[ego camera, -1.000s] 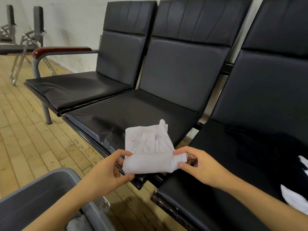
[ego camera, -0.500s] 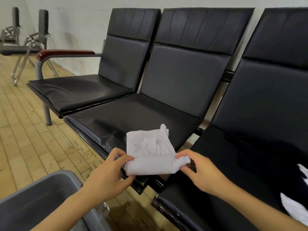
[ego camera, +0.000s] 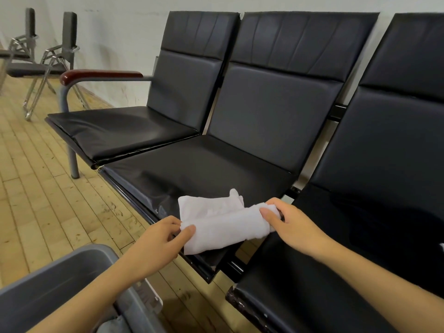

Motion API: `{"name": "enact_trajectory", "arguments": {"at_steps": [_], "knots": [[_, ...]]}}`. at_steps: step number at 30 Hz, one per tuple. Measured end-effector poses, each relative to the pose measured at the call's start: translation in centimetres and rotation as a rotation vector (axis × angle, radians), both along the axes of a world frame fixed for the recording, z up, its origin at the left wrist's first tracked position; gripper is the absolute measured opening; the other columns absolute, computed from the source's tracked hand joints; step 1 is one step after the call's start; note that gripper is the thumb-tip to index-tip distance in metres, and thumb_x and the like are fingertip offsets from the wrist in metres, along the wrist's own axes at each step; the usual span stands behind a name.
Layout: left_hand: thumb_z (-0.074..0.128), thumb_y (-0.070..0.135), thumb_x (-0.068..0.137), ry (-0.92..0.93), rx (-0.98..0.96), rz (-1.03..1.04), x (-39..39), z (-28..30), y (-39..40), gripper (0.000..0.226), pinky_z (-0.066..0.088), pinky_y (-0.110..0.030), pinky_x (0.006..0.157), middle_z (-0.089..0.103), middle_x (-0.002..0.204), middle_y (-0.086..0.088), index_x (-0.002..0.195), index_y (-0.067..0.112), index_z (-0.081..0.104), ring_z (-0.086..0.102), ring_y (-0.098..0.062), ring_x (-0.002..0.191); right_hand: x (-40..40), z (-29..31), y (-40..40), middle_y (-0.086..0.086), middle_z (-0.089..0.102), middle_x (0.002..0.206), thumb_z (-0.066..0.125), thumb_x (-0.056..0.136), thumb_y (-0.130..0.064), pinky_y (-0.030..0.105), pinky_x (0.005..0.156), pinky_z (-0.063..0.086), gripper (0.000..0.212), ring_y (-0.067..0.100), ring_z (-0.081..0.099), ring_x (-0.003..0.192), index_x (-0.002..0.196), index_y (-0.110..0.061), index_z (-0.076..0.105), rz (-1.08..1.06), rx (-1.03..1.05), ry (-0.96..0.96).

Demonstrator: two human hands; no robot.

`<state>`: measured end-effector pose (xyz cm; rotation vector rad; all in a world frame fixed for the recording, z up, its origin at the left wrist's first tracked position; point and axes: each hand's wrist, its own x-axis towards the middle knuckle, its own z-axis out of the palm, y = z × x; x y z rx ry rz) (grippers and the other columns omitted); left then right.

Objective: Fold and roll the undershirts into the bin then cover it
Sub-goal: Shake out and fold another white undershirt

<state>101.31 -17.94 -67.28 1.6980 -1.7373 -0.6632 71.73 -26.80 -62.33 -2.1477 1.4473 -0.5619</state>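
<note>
**Roll tightening on the middle seat**

Since the earlier frames your roll has grown fatter and moved up the undershirt (ego camera: 216, 219), leaving less flat cloth beyond it. Left of the undershirt, the grey bin (ego camera: 55, 282) waits on the floor, well below the bench (ego camera: 204, 169). Your left hand (ego camera: 156, 243) pinches the roll's left end, thumb on top and fingers curled under. The undershirt lies at the front edge of the middle seat, half rolled. Your right hand (ego camera: 288, 224) grips the right end, fingers curled over it. Keep both ends turning together and pull lightly outward, or the roll will likely cone and loosen.
</note>
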Motion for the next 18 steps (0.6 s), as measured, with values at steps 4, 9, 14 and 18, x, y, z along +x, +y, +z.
{"name": "enact_trajectory", "arguments": {"at_steps": [4,9,14,18], "knots": [[0.041,0.056,0.101,0.025,0.095,0.056,0.5,-0.5,-0.7,0.058,0.045,-0.014,0.055,0.062,0.104,0.008,0.092,0.009,0.074,0.060,0.000,0.060,1.3,-0.3,-2.2,-0.008,0.068,0.101,0.055,0.103,-0.046,0.025,0.080,0.055,0.022,0.008,0.065,0.092,0.110,-0.027,0.063,-0.049,0.027,0.007],[0.051,0.058,0.098,0.033,0.064,0.174,0.8,-0.7,-1.0,0.038,0.050,-0.018,0.057,0.067,0.081,0.004,0.094,0.023,0.063,0.063,-0.005,0.062,2.4,-1.8,-3.3,-0.010,0.067,0.107,0.061,0.099,-0.048,0.024,0.076,0.056,0.021,0.009,0.066,0.096,0.112,-0.031,0.060,-0.098,0.101,-0.016],[0.057,0.057,0.094,0.000,-0.166,0.132,1.0,-1.3,-0.9,0.024,0.052,-0.021,0.062,0.057,0.111,0.018,0.109,0.038,0.056,0.063,-0.009,0.072,2.2,-2.4,-2.9,-0.009,0.069,0.103,0.058,0.101,-0.046,0.022,0.072,0.055,0.020,0.008,0.067,0.092,0.113,-0.030,0.062,-0.102,0.091,-0.009],[0.051,0.074,0.087,-0.058,-0.251,-0.028,0.9,-1.1,-0.2,0.045,0.057,-0.021,0.070,0.042,0.127,0.030,0.126,0.050,0.053,0.067,-0.007,0.078,1.5,-1.5,-2.2,-0.011,0.071,0.100,0.052,0.104,-0.048,0.016,0.067,0.048,0.022,0.003,0.066,0.087,0.117,-0.032,0.059,-0.081,0.053,0.010]]}}
